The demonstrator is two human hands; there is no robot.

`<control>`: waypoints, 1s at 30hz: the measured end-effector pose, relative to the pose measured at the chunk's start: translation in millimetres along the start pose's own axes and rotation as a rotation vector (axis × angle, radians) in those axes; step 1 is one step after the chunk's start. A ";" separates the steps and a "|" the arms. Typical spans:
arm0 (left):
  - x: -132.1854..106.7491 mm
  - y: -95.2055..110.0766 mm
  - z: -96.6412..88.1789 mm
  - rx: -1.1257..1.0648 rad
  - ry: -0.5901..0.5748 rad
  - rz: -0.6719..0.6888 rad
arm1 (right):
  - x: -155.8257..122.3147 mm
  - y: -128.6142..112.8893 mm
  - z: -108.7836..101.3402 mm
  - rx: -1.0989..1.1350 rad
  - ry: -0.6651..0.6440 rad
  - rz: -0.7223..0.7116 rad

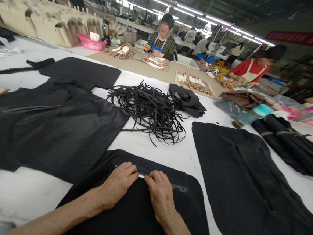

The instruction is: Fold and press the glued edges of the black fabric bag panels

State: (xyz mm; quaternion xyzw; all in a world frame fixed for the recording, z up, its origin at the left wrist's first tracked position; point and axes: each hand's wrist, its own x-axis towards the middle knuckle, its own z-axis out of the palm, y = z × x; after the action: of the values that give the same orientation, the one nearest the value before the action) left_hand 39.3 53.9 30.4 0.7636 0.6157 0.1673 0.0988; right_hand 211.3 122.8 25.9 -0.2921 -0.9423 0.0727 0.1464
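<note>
Right in front of me lies a black fabric panel (pixel 186 209) with rounded corners. Across it, my left hand (pixel 119 183) has its fingers curled down, pinching the edge of a black cloth piece (pixel 127 218) that lies over the panel. My right hand (pixel 160 192) grips the same edge a short way to the right, fingers closed. A small white bit shows between the two hands; what it is I cannot tell. Just beyond the hands, a dull line of marks runs along the panel. The fingertips are partly hidden.
Beyond the panel sits a tangled heap of black strips (pixel 151 109), beside folded black cloth (pixel 187 100). Black fabric pieces (pixel 61 130) spread to the left, another panel (pixel 240 170) to the right. A bottle (pixel 252 116) lies tilted at right. Two people work across the table.
</note>
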 end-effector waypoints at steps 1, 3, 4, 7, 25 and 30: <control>0.0 -0.8 -0.2 0.016 -0.001 0.023 | -1.3 0.7 0.5 -0.010 0.000 -0.006; 0.0 -2.6 -1.0 0.060 -0.014 0.077 | -4.3 1.9 0.4 -0.018 -0.023 -0.028; 0.1 -3.4 -1.5 0.089 -0.025 0.110 | -5.7 2.5 -0.2 -0.017 -0.042 -0.043; -0.4 -5.3 -2.8 0.179 -0.056 0.210 | -9.4 4.7 -3.6 -0.018 -0.092 -0.088; -2.0 -4.0 -2.3 0.304 -0.199 0.314 | -14.0 12.6 -7.7 -0.100 -0.146 -0.173; -10.2 -13.1 -2.0 0.352 -0.171 0.317 | -30.8 35.6 -23.3 -0.125 -0.206 -0.195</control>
State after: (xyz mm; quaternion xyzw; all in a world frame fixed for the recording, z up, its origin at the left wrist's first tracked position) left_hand 24.8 46.8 26.2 0.8676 0.4972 0.0057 -0.0116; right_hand 261.8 135.5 32.9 -0.1988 -0.9789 0.0288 0.0370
